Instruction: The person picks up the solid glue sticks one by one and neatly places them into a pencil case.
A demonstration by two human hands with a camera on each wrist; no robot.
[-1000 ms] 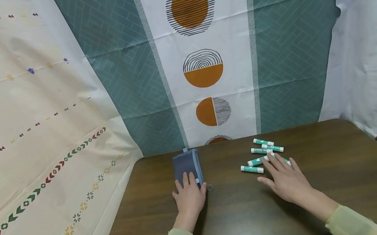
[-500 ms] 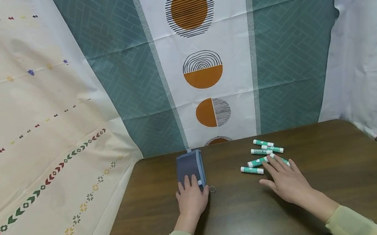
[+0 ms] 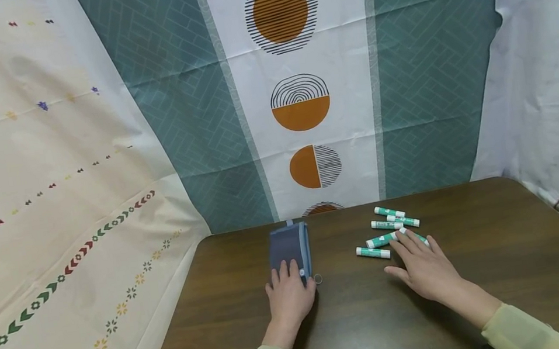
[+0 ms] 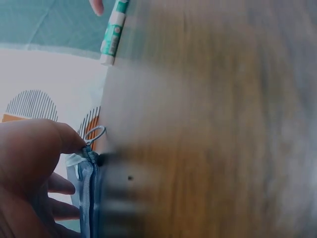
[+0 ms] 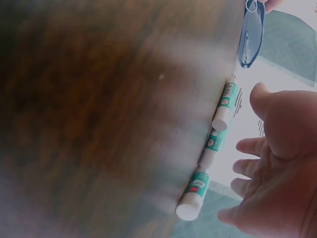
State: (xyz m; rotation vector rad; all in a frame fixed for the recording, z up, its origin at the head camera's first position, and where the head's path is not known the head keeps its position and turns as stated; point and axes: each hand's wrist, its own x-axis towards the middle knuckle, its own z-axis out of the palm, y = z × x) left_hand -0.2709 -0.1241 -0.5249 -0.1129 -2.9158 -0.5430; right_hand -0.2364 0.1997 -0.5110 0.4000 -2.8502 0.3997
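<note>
A dark blue zippered pouch (image 3: 287, 247) lies on the table's left half, with a light blue edge along its right side. My left hand (image 3: 291, 298) rests on its near end, fingers laid forward on top and thumb beside the right edge. The left wrist view shows the thumb (image 4: 69, 139) close to the zipper's metal ring (image 4: 96, 133). On the right, several green-and-white glue sticks (image 3: 373, 253) lie in a loose group. My right hand (image 3: 426, 270) is spread over the nearest ones, partly hiding one. In the right wrist view its fingers (image 5: 250, 146) look relaxed and grip nothing.
The brown wooden table (image 3: 352, 324) ends at the back against a teal and white curtain (image 3: 429, 60). A cream patterned cloth (image 3: 53, 228) hangs along the left side, and a white cloth (image 3: 558, 73) on the right.
My left hand and the pouch have slid together a little to the right across the table. The right hand and the glue sticks have stayed in place.
</note>
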